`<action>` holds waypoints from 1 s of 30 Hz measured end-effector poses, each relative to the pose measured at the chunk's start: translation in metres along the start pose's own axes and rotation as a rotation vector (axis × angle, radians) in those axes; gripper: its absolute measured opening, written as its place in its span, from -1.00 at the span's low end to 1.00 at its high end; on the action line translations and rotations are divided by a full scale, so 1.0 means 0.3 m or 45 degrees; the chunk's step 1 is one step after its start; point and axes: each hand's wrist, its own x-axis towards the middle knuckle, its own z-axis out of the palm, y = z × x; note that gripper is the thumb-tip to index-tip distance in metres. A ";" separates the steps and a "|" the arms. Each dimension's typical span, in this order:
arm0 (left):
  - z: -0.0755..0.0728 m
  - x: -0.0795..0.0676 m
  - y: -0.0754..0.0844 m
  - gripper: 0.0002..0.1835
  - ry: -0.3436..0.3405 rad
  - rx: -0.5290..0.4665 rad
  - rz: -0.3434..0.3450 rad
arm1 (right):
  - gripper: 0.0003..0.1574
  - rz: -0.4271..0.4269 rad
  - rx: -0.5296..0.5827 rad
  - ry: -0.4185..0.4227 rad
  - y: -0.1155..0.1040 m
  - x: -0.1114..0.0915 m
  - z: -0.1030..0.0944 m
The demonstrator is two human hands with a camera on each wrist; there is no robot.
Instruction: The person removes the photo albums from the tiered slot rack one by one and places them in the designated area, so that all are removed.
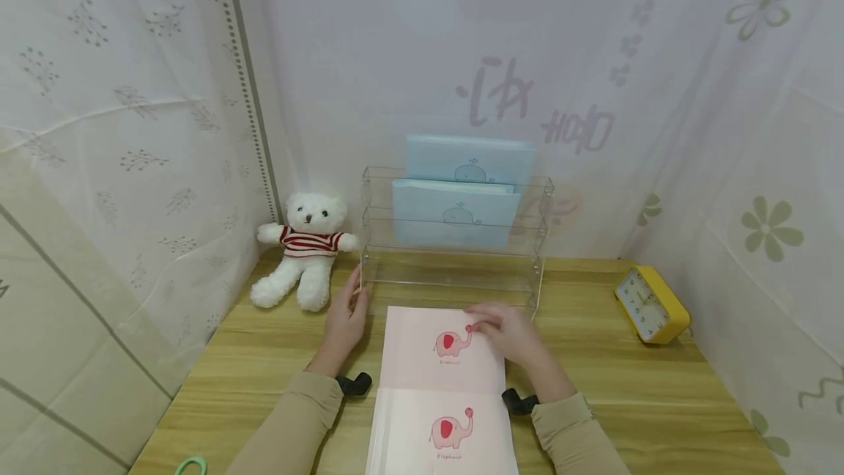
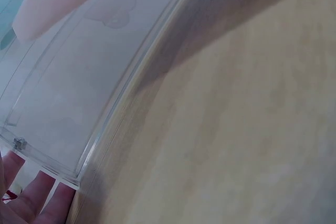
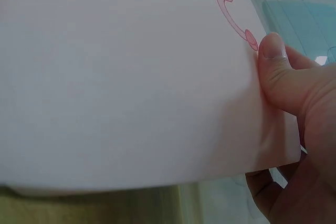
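Note:
My right hand pinches the upper right edge of a pink elephant folder; the thumb lies on its cover in the right wrist view. A second pink elephant folder sits just below it, nearer me. At the lower left side of a clear acrylic rack, my left hand grips the side edge, thumb in front and fingers outside. Two blue whale folders stand in the rack's upper tiers, a rear one and a front one.
A white teddy bear in a striped shirt sits left of the rack. The yellow alarm clock stands at the right of the wooden table. Part of a green ring-shaped handle shows at the front left. Printed curtains hang behind and at both sides.

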 end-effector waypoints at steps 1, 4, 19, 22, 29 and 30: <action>-0.001 -0.001 0.002 -0.36 0.002 0.002 -0.001 | -0.61 0.013 -0.002 -0.005 0.002 0.000 0.004; -0.001 -0.001 0.003 -0.36 0.007 0.003 0.003 | -0.61 0.022 -0.010 -0.003 0.006 -0.001 0.014; 0.006 0.002 -0.010 -0.34 0.004 -0.009 0.010 | -0.81 0.019 -0.153 0.097 0.007 -0.006 0.059; 0.008 0.003 -0.015 -0.34 0.015 0.008 0.018 | -0.84 0.035 -0.178 0.098 0.015 -0.007 0.067; 0.011 0.004 -0.022 -0.34 0.030 0.009 0.027 | -0.84 0.011 -0.177 0.112 0.025 -0.008 0.076; 0.012 0.003 -0.023 -0.34 0.029 0.011 0.025 | -0.84 0.007 -0.178 0.109 0.024 -0.009 0.075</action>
